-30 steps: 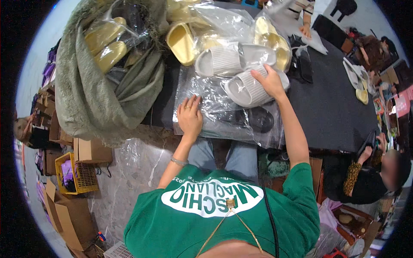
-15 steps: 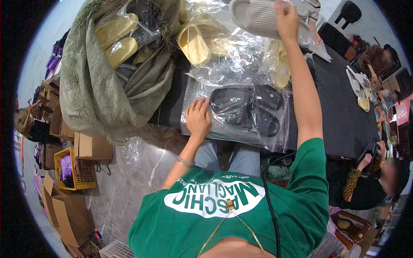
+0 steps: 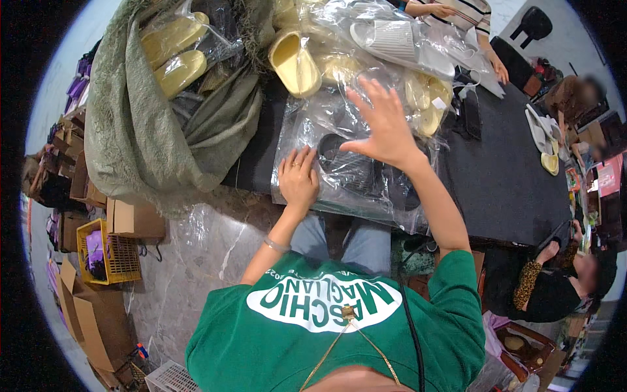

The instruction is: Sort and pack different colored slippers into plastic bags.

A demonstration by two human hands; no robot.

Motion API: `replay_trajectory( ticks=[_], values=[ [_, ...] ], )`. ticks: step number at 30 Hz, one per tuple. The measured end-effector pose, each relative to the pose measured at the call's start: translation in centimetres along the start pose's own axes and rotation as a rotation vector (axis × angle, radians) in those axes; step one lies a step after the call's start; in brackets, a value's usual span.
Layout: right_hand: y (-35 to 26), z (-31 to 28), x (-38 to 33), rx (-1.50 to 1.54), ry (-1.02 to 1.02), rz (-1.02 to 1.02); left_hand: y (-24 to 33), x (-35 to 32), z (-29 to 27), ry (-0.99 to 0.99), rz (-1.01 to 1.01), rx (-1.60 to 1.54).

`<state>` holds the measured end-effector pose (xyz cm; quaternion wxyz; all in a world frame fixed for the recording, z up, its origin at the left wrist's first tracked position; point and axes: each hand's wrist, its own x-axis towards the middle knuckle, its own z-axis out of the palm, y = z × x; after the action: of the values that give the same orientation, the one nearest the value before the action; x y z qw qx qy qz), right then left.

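Observation:
A pair of black slippers in a clear plastic bag lies on the dark table in front of me. My left hand rests flat at the bag's left edge, fingers extended and not gripping. My right hand, empty with fingers spread, hovers over the bag's right side and hides part of the slippers. Beyond it lie bagged light grey slippers on the pile. Yellow slippers sit around them: one stands out behind the bag, and another shows at the right.
At the left, a greenish woven sack holds bagged yellow and dark slippers. Loose pale slippers lie on the table at the right. A person in a striped top reaches in from the far side. Cardboard boxes and a yellow crate stand on the left floor.
My right hand has let go of the grey slippers, which now lie on the pile, and has come back toward me, opening. My left hand stays put. A person's hands have appeared at the far side.

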<state>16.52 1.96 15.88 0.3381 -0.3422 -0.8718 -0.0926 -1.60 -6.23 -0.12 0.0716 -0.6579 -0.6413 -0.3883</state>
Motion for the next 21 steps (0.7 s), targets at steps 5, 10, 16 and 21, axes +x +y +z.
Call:
replay_trajectory(
  ticks=[5,10,16,21],
  values=[
    [6.2,3.7,-2.2,-0.023,-0.014,0.175,0.4,0.9,0.5,0.009,0.041,-0.044],
    [-1.0,-3.3,-1.0,0.657,0.522,0.019,-0.3,0.3,0.9,-0.004,0.023,-0.010],
    [-3.4,-9.4,-6.1,0.992,1.108,0.330,-0.9,0.1,0.1,-0.061,0.004,0.007],
    [0.3,-12.8,-11.0,1.299,1.197,0.816,2.2,4.1,-6.9,0.060,-0.148,-0.894]
  ],
)
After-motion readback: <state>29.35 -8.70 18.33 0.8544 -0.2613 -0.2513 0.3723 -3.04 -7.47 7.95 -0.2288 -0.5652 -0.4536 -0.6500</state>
